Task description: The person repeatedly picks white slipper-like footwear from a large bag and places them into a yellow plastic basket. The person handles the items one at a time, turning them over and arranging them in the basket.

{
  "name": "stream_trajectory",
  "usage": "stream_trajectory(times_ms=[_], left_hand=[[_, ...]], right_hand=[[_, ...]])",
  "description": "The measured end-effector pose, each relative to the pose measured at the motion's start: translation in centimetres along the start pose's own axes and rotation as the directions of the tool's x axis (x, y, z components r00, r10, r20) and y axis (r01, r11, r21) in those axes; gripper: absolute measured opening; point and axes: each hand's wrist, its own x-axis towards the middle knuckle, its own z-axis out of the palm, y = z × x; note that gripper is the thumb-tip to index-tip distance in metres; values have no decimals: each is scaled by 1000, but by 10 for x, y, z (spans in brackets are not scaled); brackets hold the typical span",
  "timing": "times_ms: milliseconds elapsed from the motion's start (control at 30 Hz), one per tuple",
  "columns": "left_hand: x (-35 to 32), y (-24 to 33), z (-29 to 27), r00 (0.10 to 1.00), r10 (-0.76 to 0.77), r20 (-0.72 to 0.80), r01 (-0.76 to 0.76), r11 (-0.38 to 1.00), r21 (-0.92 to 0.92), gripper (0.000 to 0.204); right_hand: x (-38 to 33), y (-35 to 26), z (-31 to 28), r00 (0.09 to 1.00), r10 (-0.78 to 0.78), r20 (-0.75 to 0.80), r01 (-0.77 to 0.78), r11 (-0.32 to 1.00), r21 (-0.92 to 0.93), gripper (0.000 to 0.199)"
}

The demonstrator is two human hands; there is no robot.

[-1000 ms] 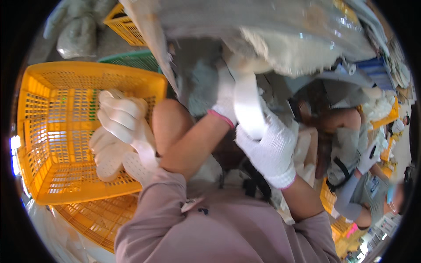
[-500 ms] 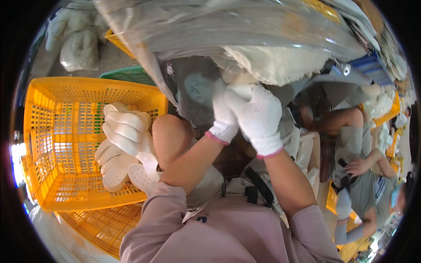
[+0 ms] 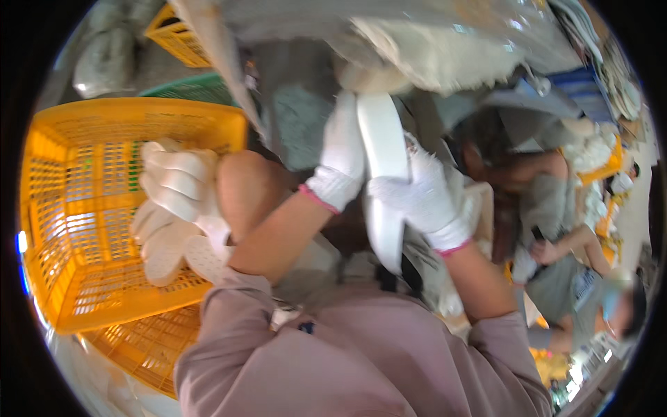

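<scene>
My left hand [image 3: 342, 161] and my right hand [image 3: 422, 201], both in white knit gloves with pink cuffs, grip a long white shoe sole [image 3: 381, 177] between them. The sole stands nearly upright, its top end just under a big clear plastic bag [image 3: 445, 48] of pale material. To the left, beside a bare knee [image 3: 244, 189], another white-gloved hand [image 3: 175, 182] holds several perforated white insoles [image 3: 167, 254] over a yellow plastic crate [image 3: 76, 208]; whose hand it is I cannot tell.
A second yellow crate [image 3: 132, 347] sits below the first, and a green crate [image 3: 191, 87] and another yellow one [image 3: 177, 31] lie behind. At right, other people [image 3: 556, 271] sit working among white pieces and yellow trays [image 3: 597, 156].
My hands were bunched together up at the bag half a second ago. Now they have come apart and lower, with the white sole drawn out upright between them.
</scene>
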Motion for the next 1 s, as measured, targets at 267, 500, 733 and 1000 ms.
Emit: stream_trajectory(times_ms=[267, 500, 733, 1000], left_hand=[[22, 4, -27, 852, 505, 140, -452, 573, 684, 46], [26, -38, -26, 988, -44, 149, 111, 872, -477, 54], [99, 11, -10, 958, 52, 283, 116, 830, -545, 61], [12, -36, -21, 957, -34, 289, 168, 877, -450, 61]], right_hand=[[10, 21, 12, 993, -104, -49, 96, 986, -135, 60], [-69, 31, 8, 963, -264, 58, 217, 627, -748, 56], [37, -39, 25, 969, -230, 96, 201, 499, -843, 16], [-103, 34, -16, 995, -64, -74, 26, 901, -433, 37]])
